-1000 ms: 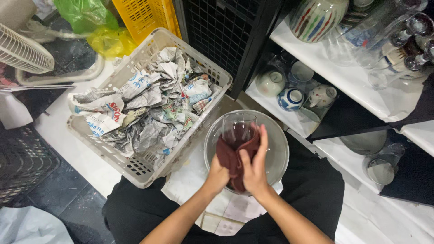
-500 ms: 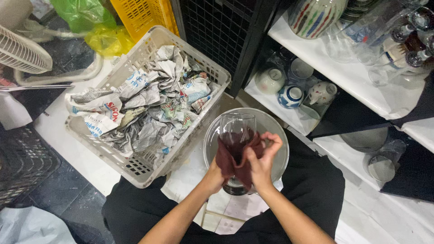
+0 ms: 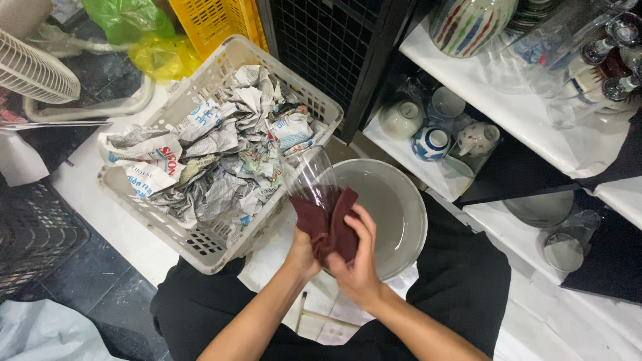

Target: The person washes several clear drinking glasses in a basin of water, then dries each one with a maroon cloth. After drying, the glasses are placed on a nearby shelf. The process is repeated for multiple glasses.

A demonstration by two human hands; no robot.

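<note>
A clear drinking glass (image 3: 309, 172) tilts up and to the left above a grey metal basin (image 3: 394, 207). A dark red cloth (image 3: 328, 217) wraps its lower part. My left hand (image 3: 302, 253) grips the glass from below through the cloth. My right hand (image 3: 358, 257) presses the cloth against the glass from the right side. Both hands sit over my lap, just left of the basin's middle.
A white plastic basket (image 3: 200, 247) full of crumpled newspaper stands at the left. Shelves at the right hold small ceramic cups (image 3: 431, 142), a striped vase (image 3: 468, 23) and several glasses (image 3: 575, 40). A yellow crate (image 3: 207, 23), a black crate (image 3: 321, 40) and a fan (image 3: 33, 67) stand behind.
The glass has come up out of the basin and tilted toward the basket. Both hands shifted left with the cloth still around it.
</note>
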